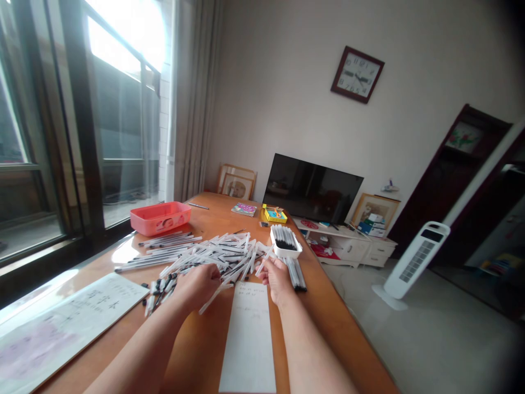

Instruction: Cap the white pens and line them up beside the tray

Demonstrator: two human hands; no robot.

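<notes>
A big heap of translucent white pens (213,253) lies across the middle of the wooden table (205,350). My left hand (199,284) rests at the heap's near edge with its fingers curled round a white pen that sticks out toward me. My right hand (275,278) is closed on another white pen pointing up to the right, close to a small white tray (286,244) filled with black-tipped pens. More dark pens (297,274) lie beside that tray. A long white paper strip (250,334) sits between my forearms.
A pink plastic basket (161,217) stands at the back left of the table, a large white sheet (61,323) near the left edge, a yellow box (274,214) and a booklet (244,208) at the far end. Beyond stand a television (311,187), a white fan heater (410,265) and windows at left.
</notes>
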